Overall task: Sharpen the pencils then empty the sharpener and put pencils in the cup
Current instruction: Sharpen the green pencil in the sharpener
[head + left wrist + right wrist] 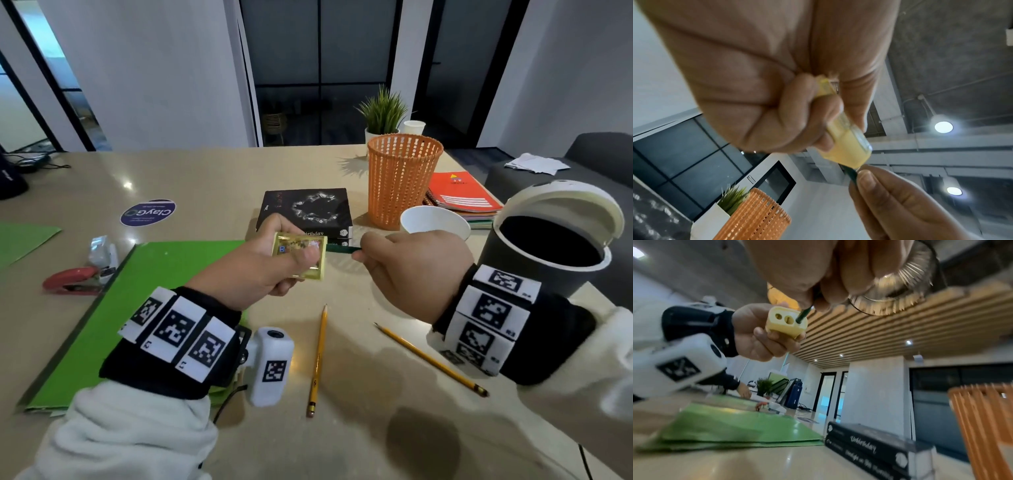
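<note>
My left hand grips a yellow translucent sharpener above the table. My right hand pinches a dark green pencil, whose tip sits in one of the sharpener's holes. Only a short stretch of the pencil shows between the two hands. Two yellow pencils lie on the table near me: one points away, the other lies diagonally under my right wrist. A white paper cup stands behind my right hand.
An orange mesh basket stands at the back, a black lidded bin at the right with its lid up. Black books, a green folder, a red stapler and red notebooks lie on the beige table.
</note>
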Motion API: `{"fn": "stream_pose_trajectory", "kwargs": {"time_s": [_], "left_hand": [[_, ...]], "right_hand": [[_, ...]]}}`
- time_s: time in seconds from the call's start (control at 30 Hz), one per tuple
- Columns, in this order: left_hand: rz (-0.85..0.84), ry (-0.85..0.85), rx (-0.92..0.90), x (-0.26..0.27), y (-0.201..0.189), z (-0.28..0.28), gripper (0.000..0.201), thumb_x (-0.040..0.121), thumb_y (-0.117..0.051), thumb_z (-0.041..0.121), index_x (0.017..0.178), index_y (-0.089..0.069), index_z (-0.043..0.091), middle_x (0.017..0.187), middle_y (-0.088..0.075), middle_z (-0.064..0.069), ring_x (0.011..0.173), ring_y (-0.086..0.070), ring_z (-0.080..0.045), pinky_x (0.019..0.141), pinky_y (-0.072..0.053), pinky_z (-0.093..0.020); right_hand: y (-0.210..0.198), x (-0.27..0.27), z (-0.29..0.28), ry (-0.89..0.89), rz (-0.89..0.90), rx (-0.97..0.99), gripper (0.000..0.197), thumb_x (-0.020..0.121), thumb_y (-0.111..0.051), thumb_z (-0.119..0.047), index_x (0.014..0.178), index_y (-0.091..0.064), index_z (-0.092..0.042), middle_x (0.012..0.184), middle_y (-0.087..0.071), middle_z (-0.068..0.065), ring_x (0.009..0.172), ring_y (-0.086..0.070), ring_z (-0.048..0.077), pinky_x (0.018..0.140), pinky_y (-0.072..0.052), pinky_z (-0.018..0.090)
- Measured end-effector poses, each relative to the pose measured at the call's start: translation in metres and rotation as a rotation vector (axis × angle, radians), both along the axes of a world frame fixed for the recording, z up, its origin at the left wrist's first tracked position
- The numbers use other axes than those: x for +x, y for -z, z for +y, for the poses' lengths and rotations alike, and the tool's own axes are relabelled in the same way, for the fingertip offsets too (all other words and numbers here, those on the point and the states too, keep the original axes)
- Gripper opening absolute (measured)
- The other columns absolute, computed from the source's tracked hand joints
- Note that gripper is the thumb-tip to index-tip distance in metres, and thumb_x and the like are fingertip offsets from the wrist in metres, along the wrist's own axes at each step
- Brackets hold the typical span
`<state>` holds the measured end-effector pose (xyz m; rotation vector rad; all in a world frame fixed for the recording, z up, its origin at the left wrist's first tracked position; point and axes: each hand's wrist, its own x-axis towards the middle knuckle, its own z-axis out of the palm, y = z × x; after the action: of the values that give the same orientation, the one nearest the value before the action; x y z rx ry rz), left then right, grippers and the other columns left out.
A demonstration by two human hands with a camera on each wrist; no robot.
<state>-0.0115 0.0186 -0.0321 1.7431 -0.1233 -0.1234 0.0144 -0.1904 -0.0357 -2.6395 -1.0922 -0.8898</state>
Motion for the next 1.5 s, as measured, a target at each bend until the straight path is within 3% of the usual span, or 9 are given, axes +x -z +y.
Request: {"fn": "stream_pose_trajectory", "kwargs": {"time_s": [0.1,0.3,0.5,0.6,0.73,0.9,1.07,1.33,1.5], "left_hand": [[-0.115,0.004,0.217,-0.002,-0.006,0.003,0.040,0.064,-0.068,0.055,0.088,-0.044,0.034,0.068,-0.054,0.006,0.054,-0.044,-0.009,0.056,-0.042,-0.023],[-0.229,0.021,0.425,-0.008,-0.012,0.003,0.042,0.060,-0.058,0.063,0.090,-0.040,0.042,0.085,-0.057,0.012,0.067,-0.051,-0.003,0.064,-0.043,-0.016],[-0.010,-0.047,-0.077,0.003,-0.009,-0.005,0.032,0.072,-0.072,0.027,0.089,-0.045,0.023,0.065,-0.052,-0.001,0.042,-0.039,-0.008,0.042,-0.037,-0.017],[0.082,-0.044,-0.242,0.004,-0.009,-0.008,0.030,0.068,-0.062,0.027,0.088,-0.044,0.016,0.051,-0.052,0.000,0.037,-0.036,-0.007,0.037,-0.034,-0.015],[0.103,0.027,-0.251,0.004,-0.006,-0.012,0.033,0.066,-0.063,0.030,0.086,-0.041,0.015,0.053,-0.051,0.000,0.039,-0.036,-0.007,0.038,-0.034,-0.015],[-0.082,0.054,0.108,0.002,-0.002,-0.009,0.043,0.068,-0.070,0.050,0.090,-0.040,0.028,0.063,-0.052,0.008,0.048,-0.041,-0.007,0.048,-0.039,-0.018],[-0.168,0.067,0.266,0.000,0.000,-0.008,0.039,0.061,-0.063,0.059,0.087,-0.040,0.041,0.076,-0.055,0.009,0.059,-0.046,-0.006,0.060,-0.042,-0.024],[-0.053,0.018,-0.062,0.007,0.002,-0.007,0.038,0.073,-0.070,0.035,0.092,-0.041,0.020,0.067,-0.050,-0.001,0.045,-0.040,-0.008,0.042,-0.036,-0.016],[-0.039,0.057,-0.054,0.003,0.005,-0.005,0.049,0.058,-0.074,0.036,0.093,-0.044,0.021,0.069,-0.052,-0.001,0.048,-0.045,-0.009,0.047,-0.040,-0.020]], "right_hand": [[0.004,0.001,-0.001,0.023,0.119,0.085,0.030,0.090,-0.033,-0.040,0.066,-0.035,-0.023,0.042,-0.038,-0.002,0.036,-0.036,0.026,0.043,-0.009,0.014],[-0.004,0.002,-0.002,-0.023,0.678,0.168,0.036,0.094,-0.033,-0.040,0.062,-0.038,-0.024,0.057,-0.042,-0.004,0.059,-0.044,0.014,0.063,-0.038,0.035],[-0.019,-0.001,-0.001,0.014,0.057,-0.107,0.033,0.090,-0.039,-0.040,0.093,-0.056,-0.013,0.062,-0.058,-0.002,0.043,-0.047,0.021,0.040,-0.019,0.015],[-0.014,0.007,-0.005,-0.032,-0.081,-0.167,0.033,0.088,-0.042,-0.035,0.090,-0.061,-0.009,0.068,-0.060,0.005,0.049,-0.056,0.028,0.040,-0.035,0.024],[-0.015,0.006,-0.006,-0.023,-0.165,-0.161,0.023,0.086,-0.049,-0.027,0.074,-0.060,-0.011,0.054,-0.057,0.002,0.040,-0.051,0.025,0.040,-0.025,0.021],[-0.014,0.004,-0.005,-0.012,0.137,0.036,0.034,0.091,-0.037,-0.036,0.064,-0.047,-0.018,0.042,-0.033,-0.008,0.038,-0.029,0.013,0.040,-0.012,0.016],[-0.024,0.008,-0.008,-0.047,0.761,0.156,0.035,0.095,-0.042,-0.031,0.061,-0.045,-0.021,0.058,-0.044,-0.004,0.056,-0.042,0.009,0.058,-0.034,0.026],[-0.017,0.006,-0.006,0.011,-0.098,-0.228,0.027,0.086,-0.044,-0.031,0.089,-0.064,-0.012,0.068,-0.065,0.002,0.053,-0.060,0.025,0.040,-0.034,0.022],[-0.001,0.010,-0.008,-0.048,-0.139,-0.140,0.017,0.083,-0.053,-0.024,0.079,-0.061,-0.009,0.054,-0.058,0.004,0.038,-0.051,0.027,0.035,-0.034,0.024]]}}
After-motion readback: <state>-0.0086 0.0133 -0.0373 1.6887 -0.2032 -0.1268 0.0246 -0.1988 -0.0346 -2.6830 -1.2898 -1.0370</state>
